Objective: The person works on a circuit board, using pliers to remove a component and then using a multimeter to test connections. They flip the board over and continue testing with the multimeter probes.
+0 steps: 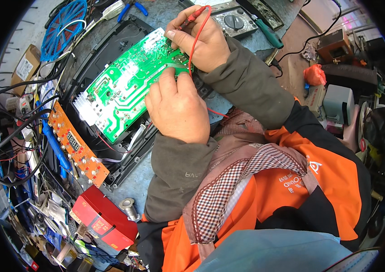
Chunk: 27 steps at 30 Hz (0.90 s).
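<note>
My right hand [204,45] is closed on a red test probe [196,13] above the upper right end of a green circuit board [126,90], its red lead hanging down. My left hand [176,104] lies over the board's lower right part with fingers bent and close together; what their tips grip, if anything, is hidden. The board has a finned metal heat sink [82,104] at its left end and rests in a black plastic housing [90,59]. An orange board with a display [77,145] is wired beside it.
A multimeter [229,22] and green screwdriver [267,31] sit at the top, near blue pliers [124,11]. A blue grille [63,29], tangled cables and tools crowd the left. A red box [104,217] and solder spool [129,208] are below; assorted items fill the right.
</note>
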Motion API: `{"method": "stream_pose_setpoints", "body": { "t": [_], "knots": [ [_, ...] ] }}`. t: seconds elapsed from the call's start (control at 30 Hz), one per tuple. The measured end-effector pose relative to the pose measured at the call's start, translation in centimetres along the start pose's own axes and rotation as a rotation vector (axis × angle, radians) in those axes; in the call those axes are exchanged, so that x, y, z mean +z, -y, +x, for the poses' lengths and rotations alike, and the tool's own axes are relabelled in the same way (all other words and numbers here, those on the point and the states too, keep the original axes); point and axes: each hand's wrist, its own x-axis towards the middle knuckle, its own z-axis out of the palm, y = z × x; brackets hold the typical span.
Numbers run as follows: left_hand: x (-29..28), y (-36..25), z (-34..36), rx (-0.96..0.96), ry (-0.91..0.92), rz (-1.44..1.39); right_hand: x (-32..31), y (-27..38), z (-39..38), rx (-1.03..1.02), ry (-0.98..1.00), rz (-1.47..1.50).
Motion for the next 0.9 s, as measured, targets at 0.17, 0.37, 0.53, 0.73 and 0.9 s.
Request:
{"method": "stream_pose_setpoints", "body": {
  "t": [0.17,0.37,0.53,0.73,0.9],
  "knots": [
    [-0.05,-0.04,0.03,0.012,-0.003,-0.009,-0.03,0.44,0.10,-0.039,-0.001,-0.090],
    [0.00,0.00,0.06,0.012,-0.007,-0.012,-0.07,0.28,0.18,-0.112,0.025,-0.196],
    [0.13,0.02,0.08,0.011,-0.001,0.005,0.03,-0.12,-0.01,-0.081,0.025,-0.088],
    [-0.03,-0.16,0.34,0.014,-0.035,0.024,0.26,0.04,-0.22,-0.017,0.001,-0.003],
    [0.03,-0.10,0.24,0.019,-0.039,0.025,0.10,0.41,-0.02,-0.010,-0.033,-0.098]
  ]
}}
